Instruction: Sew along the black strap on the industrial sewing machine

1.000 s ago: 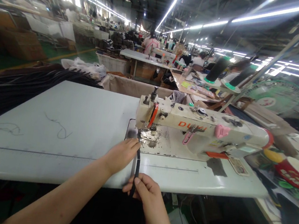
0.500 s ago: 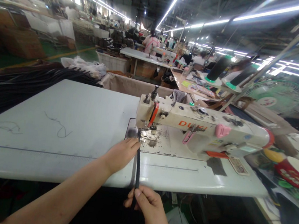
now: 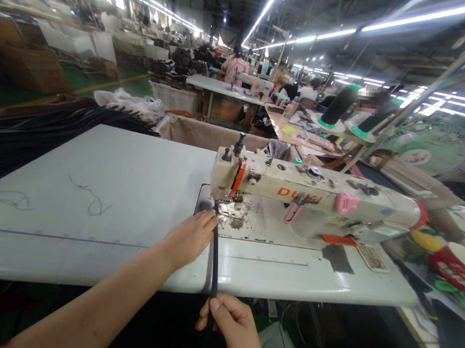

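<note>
A narrow black strap [image 3: 216, 259] runs from under the needle area of the sewing machine [image 3: 273, 184] down over the front edge of the white table. Just in front of the presser foot, my left hand [image 3: 195, 234] lies closed along the strap, its fingertips on it; the far end of the strap is hidden by the hand and the machine. Below the table edge, my right hand [image 3: 227, 317] pinches the strap between thumb and fingers. Between the two hands the strap looks fairly straight.
Loose threads [image 3: 91, 199] lie on the tabletop [image 3: 146, 186] at left. A heap of black strips [image 3: 42, 134] is beyond its left edge. Thread cones [image 3: 338, 108] stand behind the machine, with a green fan [image 3: 426, 147] at right. Another person [image 3: 235, 68] sits further back.
My right hand has shifted very slightly downward and to the right, still pinching the strap. My left hand stays nearly in place by the presser foot.
</note>
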Demonstrator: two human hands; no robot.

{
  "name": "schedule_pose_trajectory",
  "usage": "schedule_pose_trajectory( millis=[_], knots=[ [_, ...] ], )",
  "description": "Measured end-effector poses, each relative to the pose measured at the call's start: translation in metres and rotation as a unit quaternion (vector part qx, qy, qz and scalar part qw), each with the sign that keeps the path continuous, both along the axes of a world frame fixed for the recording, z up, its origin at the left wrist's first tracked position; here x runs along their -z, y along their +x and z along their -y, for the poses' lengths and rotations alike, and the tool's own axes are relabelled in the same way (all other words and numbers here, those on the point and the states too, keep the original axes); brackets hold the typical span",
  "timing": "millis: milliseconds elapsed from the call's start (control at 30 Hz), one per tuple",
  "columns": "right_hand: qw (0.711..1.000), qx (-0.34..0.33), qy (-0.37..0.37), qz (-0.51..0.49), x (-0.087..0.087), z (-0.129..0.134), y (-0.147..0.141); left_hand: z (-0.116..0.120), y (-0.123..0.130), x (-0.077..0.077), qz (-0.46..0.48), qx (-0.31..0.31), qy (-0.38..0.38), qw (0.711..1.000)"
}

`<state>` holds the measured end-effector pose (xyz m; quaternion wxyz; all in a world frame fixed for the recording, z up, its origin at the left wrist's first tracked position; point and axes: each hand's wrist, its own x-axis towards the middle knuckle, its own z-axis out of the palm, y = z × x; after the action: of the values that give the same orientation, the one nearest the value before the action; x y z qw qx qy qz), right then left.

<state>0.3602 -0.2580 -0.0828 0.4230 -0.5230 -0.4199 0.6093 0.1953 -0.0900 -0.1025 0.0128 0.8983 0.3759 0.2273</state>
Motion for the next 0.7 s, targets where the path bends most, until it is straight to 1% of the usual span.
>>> schedule_pose_trajectory(
  millis=[167, 367, 500, 633, 700],
  knots=[
    [1.0, -0.004, -0.004, -0.012, 0.003, -0.001, 0.001, 0.001, -0.002, 0.003, -0.021, 0.016, 0.009, 1.0],
    [0.999, -0.036, 0.021, -0.036, 0.0, -0.001, 0.001, 0.004, -0.003, -0.005, -0.051, 0.029, 0.021, 0.998],
    [0.997, -0.058, 0.043, -0.013, 0.004, -0.001, 0.001, 0.005, -0.003, -0.006, -0.056, 0.031, 0.013, 0.998],
    [0.999, -0.023, 0.041, -0.007, 0.013, -0.003, 0.0, 0.004, -0.003, -0.004, -0.037, 0.03, 0.01, 0.999],
    [0.999, -0.007, 0.049, 0.007, 0.013, -0.006, -0.001, 0.004, -0.003, -0.005, -0.027, 0.027, 0.008, 0.999]
  ],
)
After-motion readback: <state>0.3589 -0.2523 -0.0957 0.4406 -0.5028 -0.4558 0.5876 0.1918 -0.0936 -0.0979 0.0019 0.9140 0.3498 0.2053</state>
